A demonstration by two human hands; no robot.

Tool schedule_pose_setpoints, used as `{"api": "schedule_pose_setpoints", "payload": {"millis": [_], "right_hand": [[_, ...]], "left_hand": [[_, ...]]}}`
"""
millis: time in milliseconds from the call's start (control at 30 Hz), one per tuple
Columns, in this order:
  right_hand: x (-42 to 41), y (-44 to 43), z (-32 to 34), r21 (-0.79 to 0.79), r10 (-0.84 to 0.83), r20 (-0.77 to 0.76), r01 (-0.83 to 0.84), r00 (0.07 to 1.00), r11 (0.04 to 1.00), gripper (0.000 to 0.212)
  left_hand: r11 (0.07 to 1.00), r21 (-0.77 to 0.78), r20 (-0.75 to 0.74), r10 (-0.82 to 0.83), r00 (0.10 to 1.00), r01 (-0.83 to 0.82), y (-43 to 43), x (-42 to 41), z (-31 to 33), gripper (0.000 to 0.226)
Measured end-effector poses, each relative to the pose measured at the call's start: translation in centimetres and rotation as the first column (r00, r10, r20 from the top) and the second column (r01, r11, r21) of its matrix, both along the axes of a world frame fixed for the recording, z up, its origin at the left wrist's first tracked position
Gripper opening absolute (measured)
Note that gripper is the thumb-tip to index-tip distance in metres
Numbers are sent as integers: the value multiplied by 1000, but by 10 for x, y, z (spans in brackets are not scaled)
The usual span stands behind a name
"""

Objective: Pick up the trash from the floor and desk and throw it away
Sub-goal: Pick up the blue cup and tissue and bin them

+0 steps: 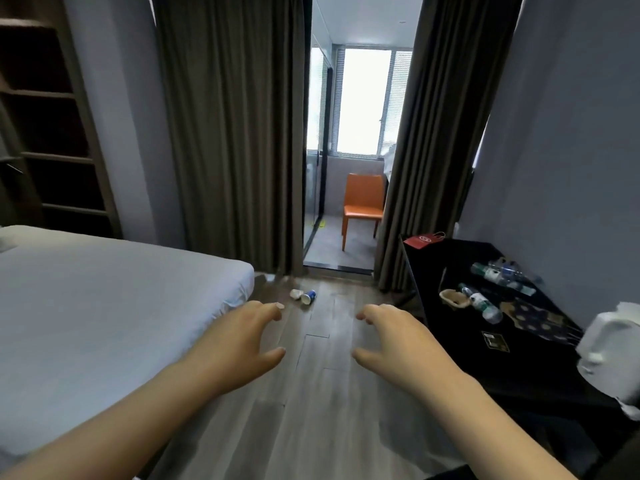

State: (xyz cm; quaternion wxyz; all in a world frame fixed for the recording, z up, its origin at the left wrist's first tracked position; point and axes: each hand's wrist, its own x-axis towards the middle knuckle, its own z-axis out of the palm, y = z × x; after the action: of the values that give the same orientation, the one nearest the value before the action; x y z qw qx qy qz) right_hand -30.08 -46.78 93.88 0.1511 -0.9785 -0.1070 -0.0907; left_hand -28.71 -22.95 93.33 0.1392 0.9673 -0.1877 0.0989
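Now your left hand (242,336) and right hand (391,337) hang empty, fingers loosely curled; a blue-and-white paper cup (308,297) lies tipped on the floor off the corner of the white bed (104,289), clear plastic bottles (483,304) on the black surface (460,258) opposite.

Your floor (332,341) trash: a blue cup (308,296) on its side, white open mouth facing you, and a crushed white cup (295,294) right against its left side. Both lie on the planks ahead of you. Your desk (450,265) trash, on the right: clear bottles (498,271) lying together toward the back, green and blue labels. A nearer bottle (480,302) also lies down, slantwise, green label. A tan crumpled wrapper (453,297) sits just left of it; can't tell if they touch. A dark patterned bag (533,317) lies flat just right of it.
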Motion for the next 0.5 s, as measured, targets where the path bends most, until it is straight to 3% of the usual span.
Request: {"api": "schedule_pose_setpoints", "payload": {"millis": [500], "right_hand": [[310, -21, -49, 9, 27, -203, -26, 979, 1000, 56]], "left_hand": [[997, -15, -121, 68, 990, -71, -10, 299, -55, 53]]}}
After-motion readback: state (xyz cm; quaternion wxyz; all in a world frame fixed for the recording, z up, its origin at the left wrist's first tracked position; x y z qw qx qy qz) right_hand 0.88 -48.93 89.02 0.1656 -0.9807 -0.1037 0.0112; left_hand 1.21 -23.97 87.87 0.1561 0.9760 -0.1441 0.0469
